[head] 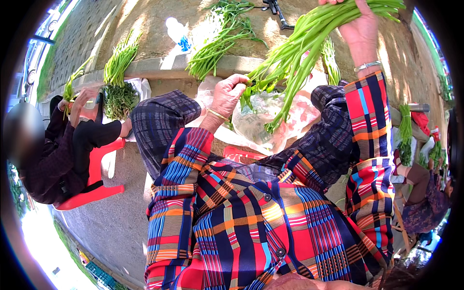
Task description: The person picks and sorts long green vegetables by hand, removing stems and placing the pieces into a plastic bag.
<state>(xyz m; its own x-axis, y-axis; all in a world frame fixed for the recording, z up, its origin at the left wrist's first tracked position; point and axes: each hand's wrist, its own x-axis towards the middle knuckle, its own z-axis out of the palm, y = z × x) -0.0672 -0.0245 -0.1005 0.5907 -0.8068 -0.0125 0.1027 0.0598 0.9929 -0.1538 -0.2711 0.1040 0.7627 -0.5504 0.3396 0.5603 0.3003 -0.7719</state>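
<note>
My right hand (359,30) grips a thick bunch of long green leafy vegetable stems (308,43) at the upper right, near the cut-looking ends. The leafy ends hang down toward my lap. At the bunch's lower left, my left hand (226,95) pinches a leaf or stem between thumb and fingers; the exact piece is partly hidden by the fingertips. Below the hanging leaves, between my knees, lies a clear plastic bag (253,117) with faded print. Part of a red plastic stool (241,154) shows under it.
Other green bunches lie along a low concrete kerb (159,69), including a large leafy pile (214,47). A blue-and-white plastic item (181,38) and a black metal tool (277,14) rest beyond. A seated co-worker (54,156) handles stems at left; more people sit at right.
</note>
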